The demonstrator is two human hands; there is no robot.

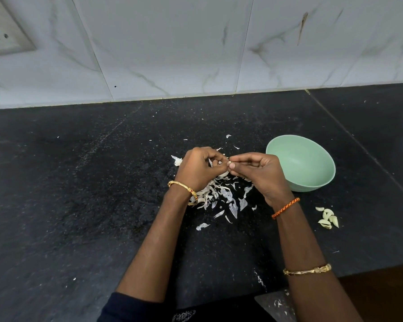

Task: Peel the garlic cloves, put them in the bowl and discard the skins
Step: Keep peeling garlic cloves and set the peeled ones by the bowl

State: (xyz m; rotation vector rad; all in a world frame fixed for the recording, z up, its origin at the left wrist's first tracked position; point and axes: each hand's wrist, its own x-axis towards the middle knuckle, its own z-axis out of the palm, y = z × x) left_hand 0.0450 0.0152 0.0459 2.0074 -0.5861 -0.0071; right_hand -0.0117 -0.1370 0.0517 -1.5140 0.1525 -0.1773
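Both hands meet above the black counter, over a heap of papery garlic skins [221, 194]. My right hand [258, 175] pinches a small pale garlic clove [229, 163] between thumb and forefinger. My left hand [199, 168] has its fingers curled in at the same clove, pinching at its skin. A pale green bowl [300, 168] stands just right of my right hand; the part of its inside that shows holds nothing. Several peeled cloves [328, 218] lie on the counter in front of the bowl, to the right of my right wrist.
The black stone counter [79, 194] runs back to a white marble-look tiled wall [196, 54] with a socket plate [2, 31] at the upper left. Stray skin flakes lie around the heap and near the counter's front edge [358, 270] at the lower right.
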